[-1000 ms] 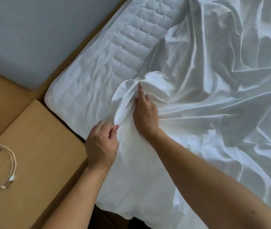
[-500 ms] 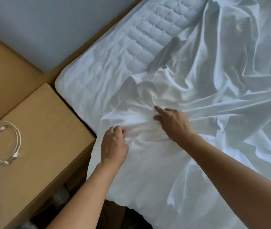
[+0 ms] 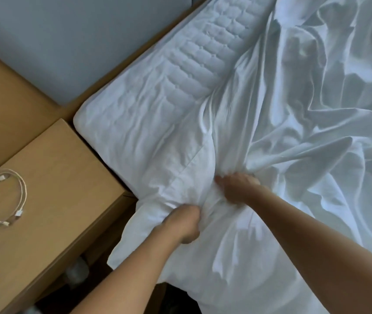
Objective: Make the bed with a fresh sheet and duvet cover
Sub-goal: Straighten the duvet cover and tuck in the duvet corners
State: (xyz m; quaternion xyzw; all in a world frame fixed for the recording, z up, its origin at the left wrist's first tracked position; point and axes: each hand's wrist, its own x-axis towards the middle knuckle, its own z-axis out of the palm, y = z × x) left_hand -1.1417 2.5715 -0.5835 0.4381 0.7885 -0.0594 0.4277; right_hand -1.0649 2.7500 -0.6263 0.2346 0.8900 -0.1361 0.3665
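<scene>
A white sheet (image 3: 293,132) lies crumpled over the right and middle of the bed. The quilted white mattress pad (image 3: 180,64) shows bare at the upper left corner. My left hand (image 3: 185,225) grips a bunch of the sheet's edge near the bed's side, where the cloth hangs down. My right hand (image 3: 237,186) grips a gathered fold of the sheet a little further in; creases radiate from its fingers. A hem of the sheet runs diagonally between the two hands and the mattress corner.
A wooden bedside table (image 3: 51,200) stands left of the bed, touching its side, with a coiled white cable (image 3: 1,198) on it. A wooden bed frame (image 3: 121,66) and a grey-blue wall (image 3: 67,30) run behind. The floor below is dark.
Both hands have pulled back toward me and lower on the bed, now bunching the sheet. The right hand went from fingers stretched on the cloth to gripping a fold.
</scene>
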